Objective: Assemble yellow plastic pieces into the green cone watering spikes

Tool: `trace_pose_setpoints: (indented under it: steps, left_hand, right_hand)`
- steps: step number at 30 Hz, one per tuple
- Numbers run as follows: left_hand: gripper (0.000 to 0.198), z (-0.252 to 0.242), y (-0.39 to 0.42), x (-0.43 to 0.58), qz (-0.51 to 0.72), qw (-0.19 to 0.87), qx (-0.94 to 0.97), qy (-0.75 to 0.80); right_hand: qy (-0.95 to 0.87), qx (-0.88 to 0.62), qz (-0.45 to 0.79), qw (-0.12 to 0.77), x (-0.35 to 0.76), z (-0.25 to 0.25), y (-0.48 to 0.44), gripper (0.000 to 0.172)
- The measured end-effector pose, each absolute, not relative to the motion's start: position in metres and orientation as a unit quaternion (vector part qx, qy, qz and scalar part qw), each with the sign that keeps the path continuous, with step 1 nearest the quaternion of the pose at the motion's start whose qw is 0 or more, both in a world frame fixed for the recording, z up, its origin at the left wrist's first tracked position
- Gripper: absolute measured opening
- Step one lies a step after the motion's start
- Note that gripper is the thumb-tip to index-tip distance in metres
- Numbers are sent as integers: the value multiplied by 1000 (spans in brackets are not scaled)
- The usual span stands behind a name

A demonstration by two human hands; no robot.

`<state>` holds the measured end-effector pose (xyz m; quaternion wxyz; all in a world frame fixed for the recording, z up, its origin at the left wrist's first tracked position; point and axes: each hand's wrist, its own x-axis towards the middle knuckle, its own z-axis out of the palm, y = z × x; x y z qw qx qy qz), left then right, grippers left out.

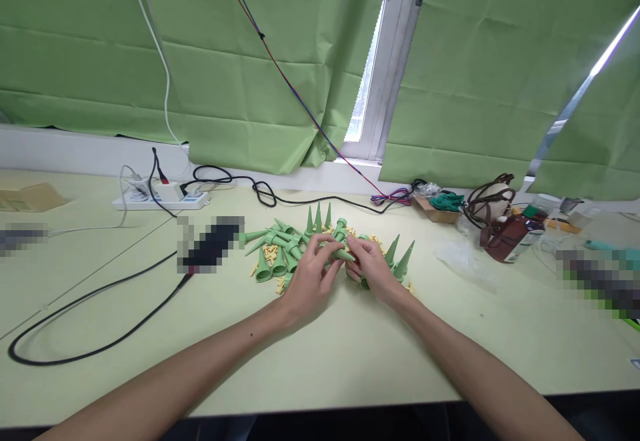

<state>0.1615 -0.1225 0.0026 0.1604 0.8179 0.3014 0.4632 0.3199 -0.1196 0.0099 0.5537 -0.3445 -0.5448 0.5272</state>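
My left hand [314, 271] is closed around a green plastic cone-shaped spike [344, 254], whose narrow end points right. Against that end, my right hand [373, 267] is pinched together; what lies between its fingertips is too small or hidden to tell. Around both hands is a heap of similar green cones [280, 247], some lying on their sides and others upright with points up. Small yellow plastic pieces [271, 254] are scattered among them.
A black cable loops left from a blurred dark device [213, 244]. Behind stands a white power strip [160, 199]. To the right are a crumpled clear plastic bag [463, 264], a brown bottle [515, 237] and a small cardboard box [435, 211]. Green curtains hang behind the table.
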Motion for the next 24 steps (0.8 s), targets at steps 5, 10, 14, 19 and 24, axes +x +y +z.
trace_pose_setpoints:
  steps: [5,10,14,19,24]
  left_hand:
    - [29,7,-125,164,487,234,770,340]
    - [31,10,-124,165,499,354,695,378]
    - [36,14,-124,165,477,422,674,374]
    - [37,15,-125,164,453,433,687,368]
    - [32,11,-124,163,456,399,707,365]
  right_hand:
    - [-548,-362,480,582,319,13,-121,52]
    - [-556,-364,456,591,320,17,-122,49]
    - [-569,-361,450,586,320,17,-123,47]
    - [-590,-353,456,565,320,15,-124,47]
    - [-600,-350,458,555,321,13,-124,47]
